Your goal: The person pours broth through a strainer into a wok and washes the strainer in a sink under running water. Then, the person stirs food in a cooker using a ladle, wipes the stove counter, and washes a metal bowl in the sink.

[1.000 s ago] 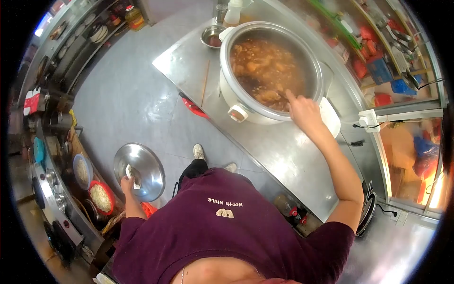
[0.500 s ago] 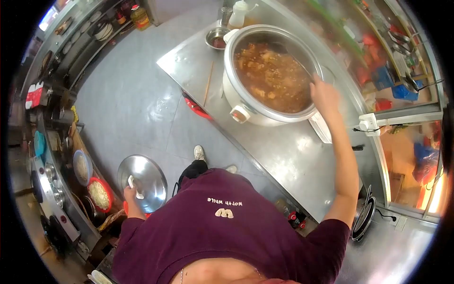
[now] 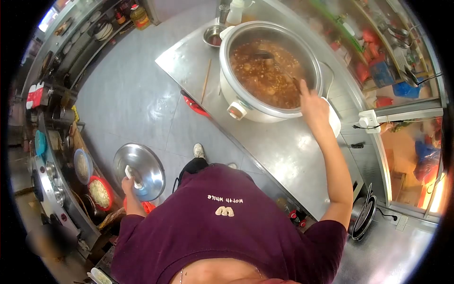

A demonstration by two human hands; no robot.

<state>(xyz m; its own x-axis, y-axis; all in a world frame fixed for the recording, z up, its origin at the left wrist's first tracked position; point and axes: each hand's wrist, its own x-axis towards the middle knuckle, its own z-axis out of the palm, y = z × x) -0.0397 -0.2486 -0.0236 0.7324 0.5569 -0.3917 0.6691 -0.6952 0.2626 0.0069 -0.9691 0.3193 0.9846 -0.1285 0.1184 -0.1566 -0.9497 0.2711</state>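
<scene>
A large white electric cooker (image 3: 257, 117) stands on the steel counter, full of brown stew (image 3: 255, 80) with chunks in it. My right hand (image 3: 314, 105) is over the cooker's right rim, fingers closed on a ladle's handle. The ladle (image 3: 263, 55) has its dark bowl in the stew near the far side; most of its handle is hard to see. Down at my left, my left hand (image 3: 128, 186) grips the white handle of a round steel lid (image 3: 149, 163), which is held above the floor.
Left of the cooker, a chopstick-like stick (image 3: 206, 81) lies on the counter (image 3: 288, 161). A small steel bowl (image 3: 214, 36) and a white squeeze bottle (image 3: 234, 13) stand behind it. A red basin (image 3: 110, 199) of pale food is at the left. Pans (image 3: 364, 220) lean at the lower right.
My right hand has moved left and slightly nearer me along the rim. The ladle's bowl now shows in the stew. The lid has shifted slightly left and up in view.
</scene>
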